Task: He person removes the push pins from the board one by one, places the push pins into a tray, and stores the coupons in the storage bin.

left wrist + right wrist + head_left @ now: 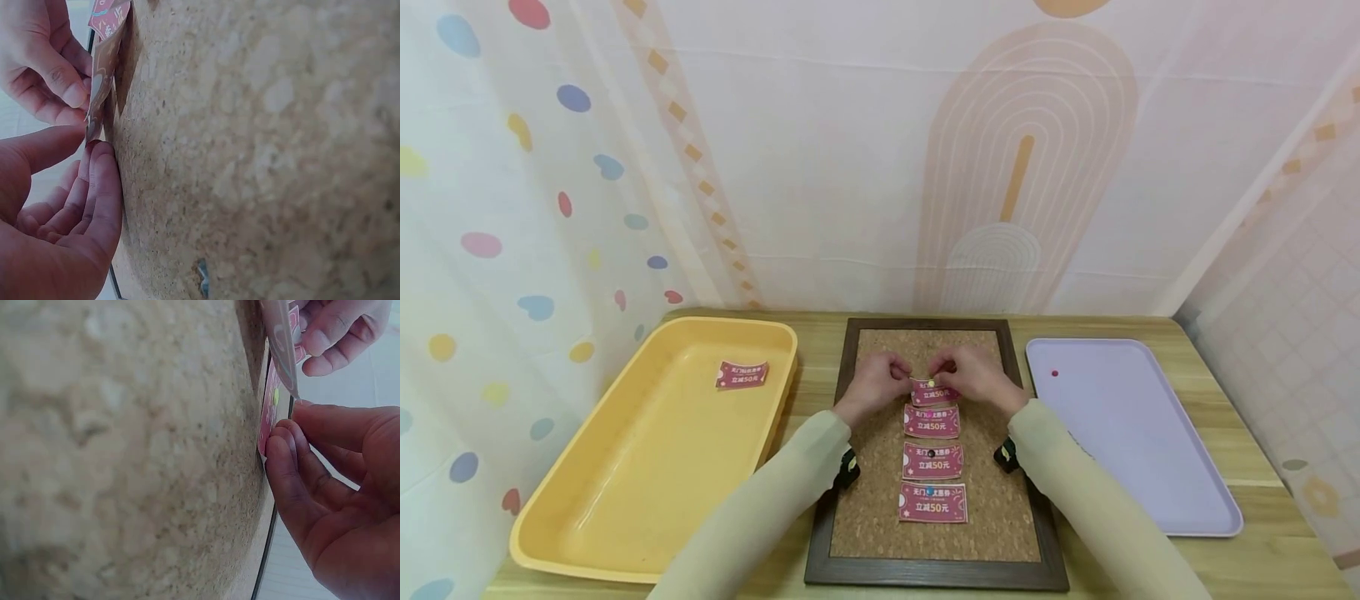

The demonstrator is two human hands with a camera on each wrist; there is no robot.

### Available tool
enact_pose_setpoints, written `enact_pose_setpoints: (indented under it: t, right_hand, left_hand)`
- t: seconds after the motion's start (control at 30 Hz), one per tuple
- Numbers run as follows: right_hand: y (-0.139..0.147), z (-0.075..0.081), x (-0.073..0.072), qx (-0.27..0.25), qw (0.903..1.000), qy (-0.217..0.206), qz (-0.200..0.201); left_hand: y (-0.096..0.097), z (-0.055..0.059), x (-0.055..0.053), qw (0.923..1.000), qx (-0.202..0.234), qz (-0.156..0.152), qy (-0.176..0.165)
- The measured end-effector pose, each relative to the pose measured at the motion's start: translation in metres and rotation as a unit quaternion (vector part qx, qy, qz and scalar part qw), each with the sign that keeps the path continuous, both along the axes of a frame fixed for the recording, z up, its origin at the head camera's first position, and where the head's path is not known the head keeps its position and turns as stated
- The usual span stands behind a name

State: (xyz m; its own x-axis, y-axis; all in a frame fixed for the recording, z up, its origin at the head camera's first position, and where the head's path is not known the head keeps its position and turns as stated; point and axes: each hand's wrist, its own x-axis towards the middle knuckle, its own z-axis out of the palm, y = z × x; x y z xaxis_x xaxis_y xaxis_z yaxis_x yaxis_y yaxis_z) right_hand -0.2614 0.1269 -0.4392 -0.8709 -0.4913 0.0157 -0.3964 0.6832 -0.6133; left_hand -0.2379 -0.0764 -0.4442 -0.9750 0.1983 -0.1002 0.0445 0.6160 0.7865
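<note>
A pink coupon (pixel 934 392) lies uppermost in a column on the framed cork board (pixel 872 533), with a yellow pushpin (pixel 931 382) at its top middle. My left hand (pixel 876 382) pinches its left edge; in the left wrist view the thumb and fingertips (pixel 100 150) meet at the paper, which stands off the cork. At the coupon's right edge, my right hand (pixel 973 375) holds the paper between thumb and fingers (pixel 281 481). Lower down hang a coupon with a pink pin (pixel 932 422), one with a black pin (pixel 932 461) and one with a blue pin (pixel 933 503).
Left of the board stands a deep yellow tray (pixel 782 342) with one loose coupon (pixel 742 375) in it. To the right lies a shallow lilac tray (pixel 1127 417) holding a small red pin (pixel 1055 373). A patterned curtain (pixel 850 167) closes off the wooden table's (pixel 1262 467) back.
</note>
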Motion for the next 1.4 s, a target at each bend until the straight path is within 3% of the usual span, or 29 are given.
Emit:
enact_pose_setpoints:
  t: [0.43, 0.73, 0.93, 1.4]
  right_hand:
    - [0.0011, 0.0036, 0.0008, 0.015, 0.9995, -0.026, 0.008]
    - [0.0024, 0.0020, 0.0017, 0.033, 0.9991, -0.024, 0.012]
    - [0.0036, 0.0007, 0.0012, 0.024, 0.9992, -0.031, 0.013]
    - [0.0032, -0.0003, 0.0019, 0.016, 0.9988, -0.037, 0.028]
  left_hand:
    - [0.0027, -0.0010, -0.0011, 0.9998, -0.010, 0.010, 0.011]
    - [0.0001, -0.0052, -0.0008, 0.9994, 0.014, -0.026, 0.020]
    - [-0.0002, -0.0060, -0.0003, 0.9990, 0.003, -0.039, 0.023]
    - [0.0011, -0.0060, 0.0004, 0.9994, -0.013, -0.027, 0.018]
